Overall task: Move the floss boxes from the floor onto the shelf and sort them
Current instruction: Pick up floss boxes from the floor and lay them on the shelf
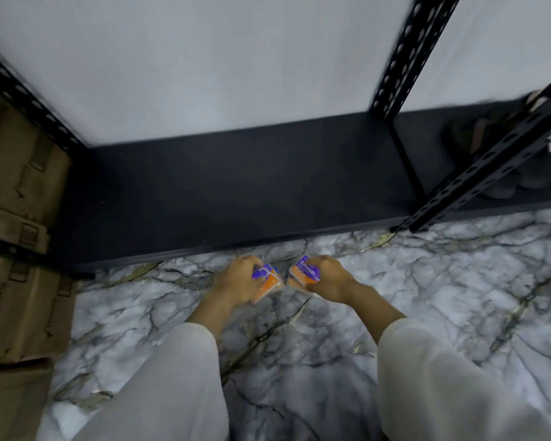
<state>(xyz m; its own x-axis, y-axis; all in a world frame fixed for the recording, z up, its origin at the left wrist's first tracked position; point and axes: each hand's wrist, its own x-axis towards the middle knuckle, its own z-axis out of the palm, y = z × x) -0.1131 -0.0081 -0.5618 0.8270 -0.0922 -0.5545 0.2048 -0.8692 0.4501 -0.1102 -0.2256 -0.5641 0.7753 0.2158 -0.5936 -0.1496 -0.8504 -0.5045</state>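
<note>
My left hand (237,280) grips an orange and purple floss box (267,283), fingers curled over its top. My right hand (330,276) grips a second orange and purple floss box (303,275) with the word "Smooth" on its purple face. Both boxes are close together just above the marble floor (427,297), right in front of the low black shelf (236,192). The shelf board in front of the hands is bare.
Black perforated shelf posts rise at the left (23,97) and the right (404,68), with a diagonal rail (497,160) at the right. Brown cardboard boxes (16,218) stand at the left. Dark shoes (490,154) lie on the shelf's far right section.
</note>
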